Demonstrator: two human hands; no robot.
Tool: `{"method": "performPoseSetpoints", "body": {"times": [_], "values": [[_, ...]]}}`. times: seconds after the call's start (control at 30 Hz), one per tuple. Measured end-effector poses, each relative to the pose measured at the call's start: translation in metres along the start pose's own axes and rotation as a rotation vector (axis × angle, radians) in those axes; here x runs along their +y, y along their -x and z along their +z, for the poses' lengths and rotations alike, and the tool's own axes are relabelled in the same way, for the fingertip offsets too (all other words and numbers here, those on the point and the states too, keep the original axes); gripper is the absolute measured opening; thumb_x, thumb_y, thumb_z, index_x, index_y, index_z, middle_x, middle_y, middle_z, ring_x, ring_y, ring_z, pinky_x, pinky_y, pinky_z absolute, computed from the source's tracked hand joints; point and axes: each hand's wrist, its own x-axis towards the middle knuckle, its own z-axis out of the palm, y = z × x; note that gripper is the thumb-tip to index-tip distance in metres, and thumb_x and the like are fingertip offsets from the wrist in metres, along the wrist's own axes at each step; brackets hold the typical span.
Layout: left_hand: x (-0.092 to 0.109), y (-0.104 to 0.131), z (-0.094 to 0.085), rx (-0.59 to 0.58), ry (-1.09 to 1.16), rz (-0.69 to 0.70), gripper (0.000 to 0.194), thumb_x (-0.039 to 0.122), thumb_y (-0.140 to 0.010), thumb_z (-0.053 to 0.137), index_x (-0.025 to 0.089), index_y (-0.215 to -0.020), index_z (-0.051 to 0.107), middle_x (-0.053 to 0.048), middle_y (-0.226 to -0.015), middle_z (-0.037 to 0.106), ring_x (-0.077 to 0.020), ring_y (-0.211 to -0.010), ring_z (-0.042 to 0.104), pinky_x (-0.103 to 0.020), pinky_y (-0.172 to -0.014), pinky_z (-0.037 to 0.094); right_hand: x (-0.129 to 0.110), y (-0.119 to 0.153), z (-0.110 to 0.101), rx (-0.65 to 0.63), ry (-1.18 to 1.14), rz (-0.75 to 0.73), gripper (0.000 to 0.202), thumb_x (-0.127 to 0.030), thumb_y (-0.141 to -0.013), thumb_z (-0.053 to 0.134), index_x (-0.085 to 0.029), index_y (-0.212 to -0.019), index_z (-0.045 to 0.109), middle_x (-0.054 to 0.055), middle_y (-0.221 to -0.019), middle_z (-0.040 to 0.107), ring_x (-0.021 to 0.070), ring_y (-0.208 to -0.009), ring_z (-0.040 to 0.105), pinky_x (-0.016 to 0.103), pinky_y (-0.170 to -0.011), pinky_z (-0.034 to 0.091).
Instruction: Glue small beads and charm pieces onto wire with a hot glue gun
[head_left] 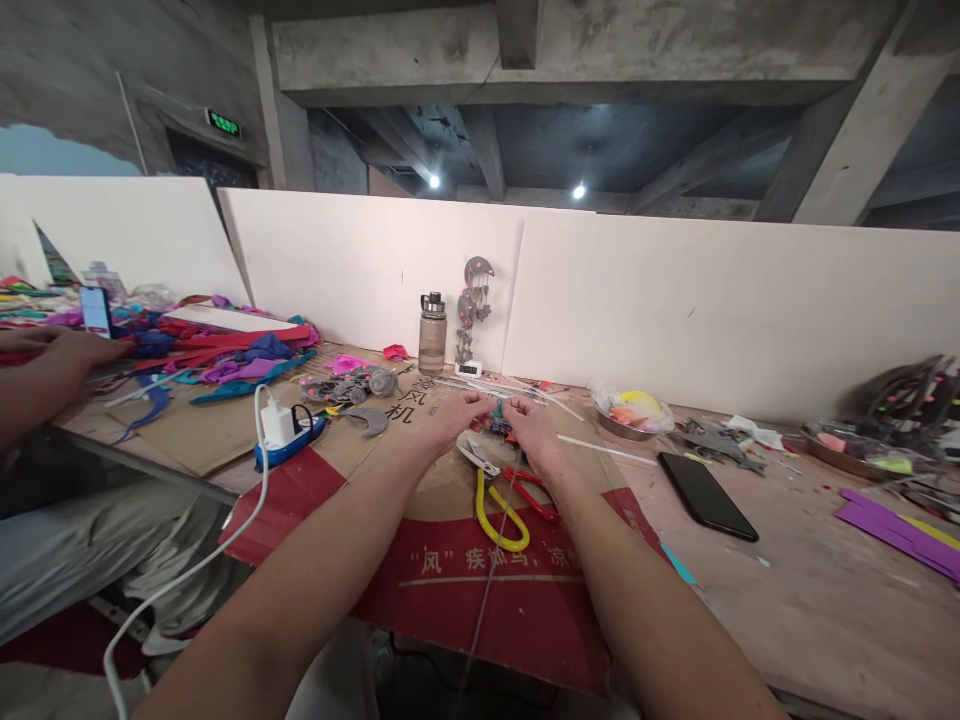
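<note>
In the head view, the left hand and right hand meet above a cardboard sheet, the fingertips of each drawn together in a pinch. Between them sits a small greenish piece, clamped from both sides (too small to make out in detail), with a dark cluster just under the fingers. Nearer the body from the fingertips lie scissors, blades parted, with a yellow handle loop and a red handle loop beside it; a thin thread runs down across the sheet. Beyond the fingers stand a water bottle, a hanging grey ornament and a white timer. Left of them are a grey crescent and a white charger; farther left, a co-worker's hand. Right of the fingers, a bowl holds a plastic bag, and a black phone lies flat.
</note>
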Motion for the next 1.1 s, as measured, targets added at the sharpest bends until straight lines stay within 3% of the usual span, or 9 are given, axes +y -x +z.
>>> {"method": "performPoseSetpoints", "body": {"times": [0.2,0.47,0.6,0.83,1.1], "values": [[0.009,-0.001,-0.006,-0.013,0.445,-0.145,0.043,0.053,-0.078,0.060,0.011,-0.083,0.068,-0.014,-0.088,0.069,-0.0192,-0.078,0.064,-0.030,-0.070,0.049,0.001,-0.001,0.000,0.050,-0.075,0.041,0.013,-0.033,-0.065,0.052,-0.020,-0.064,0.051,-0.008,-0.052,0.040,0.0066,-0.046,0.029,0.021,-0.046,0.026],[0.017,0.001,-0.017,-0.026,0.760,-0.146,0.050,0.057,-0.085,0.045,0.012,-0.098,0.065,-0.017,-0.110,0.066,-0.0262,-0.102,0.062,-0.042,-0.086,0.050,0.000,0.000,0.000,0.074,-0.060,0.055,0.016,-0.035,-0.065,0.052,-0.019,-0.065,0.050,-0.007,-0.054,0.038,0.0069,-0.049,0.028,0.020,-0.047,0.027],[0.016,0.000,-0.017,-0.029,0.824,-0.108,0.053,0.059,-0.084,0.047,0.012,-0.103,0.064,-0.018,-0.113,0.065,-0.0285,-0.110,0.060,-0.045,-0.090,0.048,0.000,0.000,0.000,0.077,-0.064,0.063,0.015,-0.035,-0.065,0.052,-0.020,-0.067,0.051,-0.007,-0.053,0.038,0.0071,-0.048,0.027,0.021,-0.046,0.027],[0.021,0.003,-0.016,-0.033,0.824,-0.024,0.069,0.072,-0.080,0.037,0.018,-0.115,0.061,-0.019,-0.125,0.059,-0.0327,-0.117,0.053,-0.051,-0.086,0.048,0.002,-0.002,0.000,0.074,-0.067,0.063,0.015,-0.035,-0.066,0.053,-0.020,-0.067,0.053,-0.008,-0.053,0.040,0.0069,-0.047,0.028,0.021,-0.047,0.028],[0.025,0.004,-0.015,0.012,0.791,0.033,0.076,0.078,-0.078,0.029,0.022,-0.117,0.062,-0.015,-0.133,0.054,-0.0295,-0.125,0.046,-0.046,-0.089,0.046,0.003,-0.002,-0.001,0.080,-0.063,0.052,0.013,-0.032,-0.066,0.052,-0.019,-0.067,0.053,-0.008,-0.055,0.040,0.0062,-0.048,0.028,0.020,-0.047,0.027]]}}
